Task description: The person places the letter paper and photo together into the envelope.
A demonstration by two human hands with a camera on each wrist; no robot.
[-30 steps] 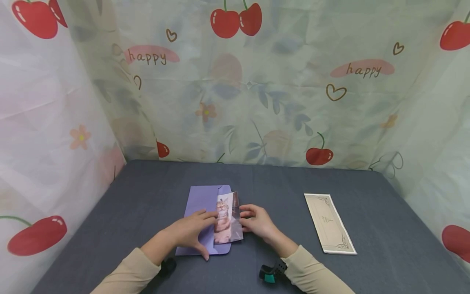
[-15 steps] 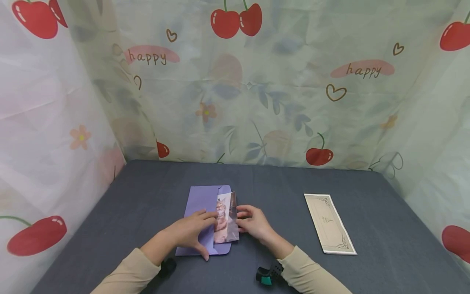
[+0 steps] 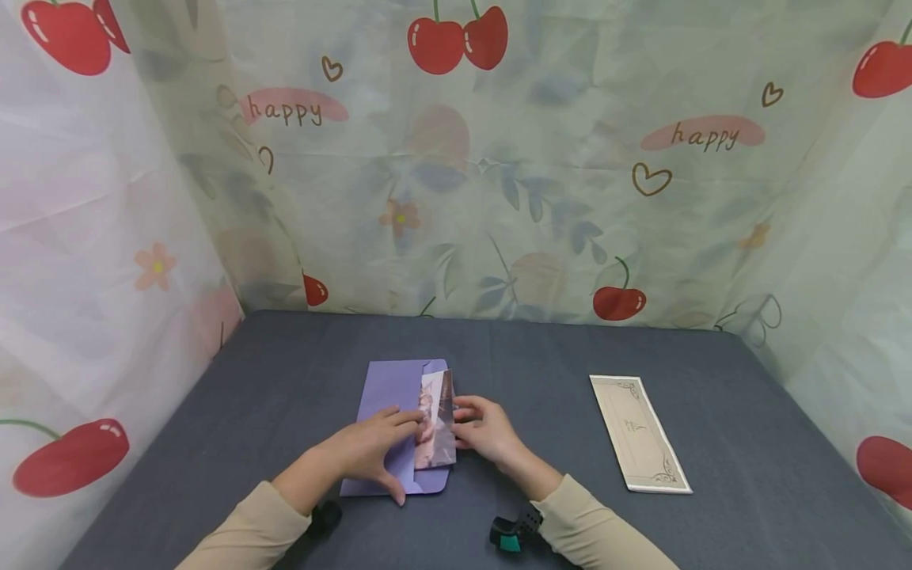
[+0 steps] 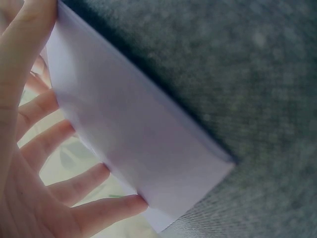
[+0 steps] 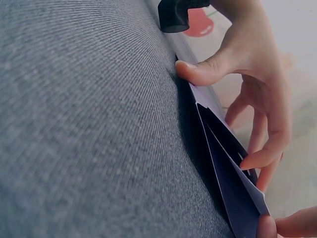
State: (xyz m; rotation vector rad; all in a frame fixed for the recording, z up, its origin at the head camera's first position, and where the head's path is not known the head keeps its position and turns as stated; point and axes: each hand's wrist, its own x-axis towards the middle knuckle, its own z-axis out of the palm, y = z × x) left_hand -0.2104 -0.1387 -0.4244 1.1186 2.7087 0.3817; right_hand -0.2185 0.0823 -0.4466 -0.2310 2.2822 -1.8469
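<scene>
A purple envelope [image 3: 394,384] lies on the dark table with its opening and flap towards the right. Part of a photo of a cat [image 3: 436,435] sticks out of that opening. My left hand [image 3: 366,447] rests on the envelope with fingers spread; its fingertips touch the top in the left wrist view, and its thumb is at the near edge. At the photo's right edge, my right hand [image 3: 490,431] pinches it between thumb and fingers. The right wrist view shows the envelope's mouth [image 5: 223,134] gaping, with the photo's left part hidden inside.
A cream card with dark ornamental corners [image 3: 637,431] lies further right on the dark cloth-covered table [image 3: 527,356]. Cherry-patterned curtains [image 3: 484,198] stand behind and on both sides. Black wrist devices [image 3: 516,530] sit below the forearms.
My right hand has moved left with the photo, so less of it shows outside the envelope. My left hand has stayed in place on the envelope.
</scene>
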